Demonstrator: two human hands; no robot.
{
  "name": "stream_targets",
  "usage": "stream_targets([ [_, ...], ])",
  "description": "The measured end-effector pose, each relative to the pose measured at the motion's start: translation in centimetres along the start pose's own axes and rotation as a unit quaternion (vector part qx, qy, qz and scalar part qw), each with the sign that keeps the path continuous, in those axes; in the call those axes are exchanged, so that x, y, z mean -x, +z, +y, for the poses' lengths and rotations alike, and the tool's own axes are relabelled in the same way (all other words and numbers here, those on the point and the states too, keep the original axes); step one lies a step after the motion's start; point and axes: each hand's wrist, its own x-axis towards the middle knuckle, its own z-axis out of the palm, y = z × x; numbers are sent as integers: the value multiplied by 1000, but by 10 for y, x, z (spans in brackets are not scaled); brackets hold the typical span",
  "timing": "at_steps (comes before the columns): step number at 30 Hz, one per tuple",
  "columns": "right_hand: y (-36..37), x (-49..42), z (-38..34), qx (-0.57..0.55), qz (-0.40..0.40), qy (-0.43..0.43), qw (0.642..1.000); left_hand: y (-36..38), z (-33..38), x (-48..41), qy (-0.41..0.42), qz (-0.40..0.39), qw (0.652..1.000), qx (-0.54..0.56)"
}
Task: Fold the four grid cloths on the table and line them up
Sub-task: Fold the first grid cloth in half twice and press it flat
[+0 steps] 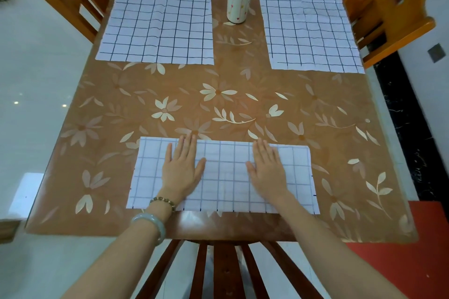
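At the table's near edge, the left hand [181, 172] and right hand [267, 171] press flat, fingers straight, on the near grid cloth [226, 177]; smoothing outward before creasing should keep its edges matched.

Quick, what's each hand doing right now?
Left hand: open, fingers straight, pressing flat on the near cloth.
Right hand: open, fingers straight, pressing flat on the same cloth.
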Motion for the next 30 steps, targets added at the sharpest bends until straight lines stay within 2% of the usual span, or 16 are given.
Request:
stream_targets([
  [6, -16, 24, 79, 29, 3, 106, 994, -14, -70, 8, -95, 16, 995, -14],
  [10, -27, 27, 79, 51, 20, 149, 987, -25, -78, 11, -125, 20, 992, -28],
  [13, -28, 12, 21, 15, 63, 77, 995, -22, -38, 11, -55, 31, 998, -12],
  [16, -12, 0, -49, -7, 43, -35, 998, -9, 9, 14, 25, 11, 1000, 1],
  [20, 10, -7, -78, 17, 12, -68, 997, 2, 26, 18, 37, -2, 999, -11],
  [24, 12, -4, -44, 23, 2, -47, 999, 5, 6, 18, 3, 5, 1000, -21],
  [30, -5, 19, 50, 28, 3, 64, 998, -7, -56, 27, -75, 13, 997, -13],
])
